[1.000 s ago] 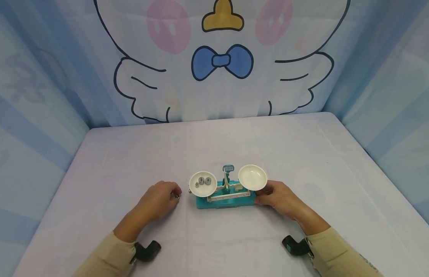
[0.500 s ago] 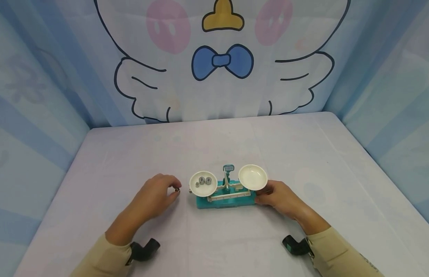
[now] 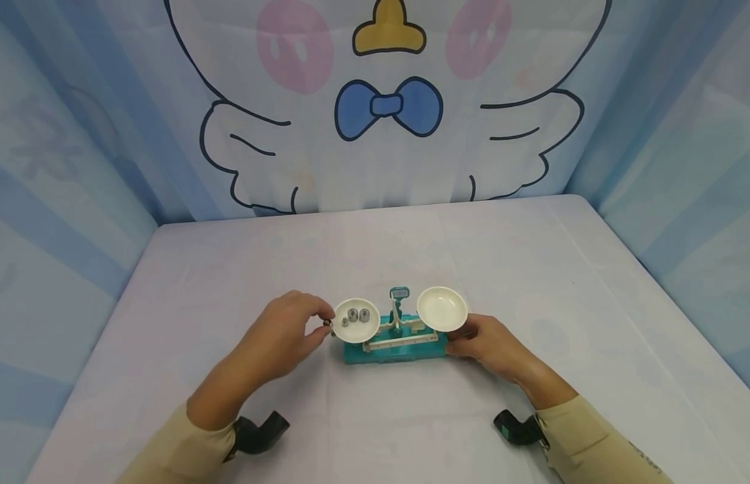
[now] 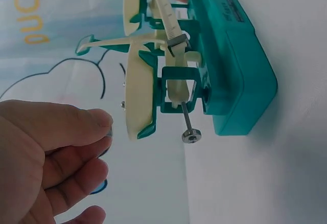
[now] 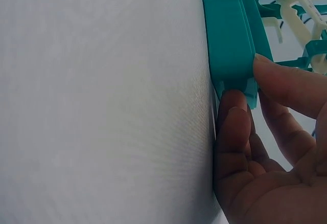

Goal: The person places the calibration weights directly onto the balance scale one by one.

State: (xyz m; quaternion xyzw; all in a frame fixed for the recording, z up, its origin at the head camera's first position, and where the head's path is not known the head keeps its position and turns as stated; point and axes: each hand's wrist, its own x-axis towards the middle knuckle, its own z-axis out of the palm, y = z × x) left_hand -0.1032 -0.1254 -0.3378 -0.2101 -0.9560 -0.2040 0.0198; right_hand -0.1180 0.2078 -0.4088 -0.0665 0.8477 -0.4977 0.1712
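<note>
A teal balance scale with two cream pans stands on the table. Its left pan holds several small metal weights; the right pan has nothing in it. At the left pan's outer rim, my left hand pinches a small metal weight between thumb and index finger. In the left wrist view that weight is mostly hidden by the thumb. My right hand grips the right end of the base, thumb on top and fingers curled at the end, as the right wrist view shows.
A metal adjusting nut sticks out on a rod under the left pan. The pointer post rises between the pans. A white cloth covers the table, and a printed curtain stands behind it.
My left hand has lifted off the table with the weight and moved right, up to the left pan's rim. The right hand and the scale have stayed in place.
</note>
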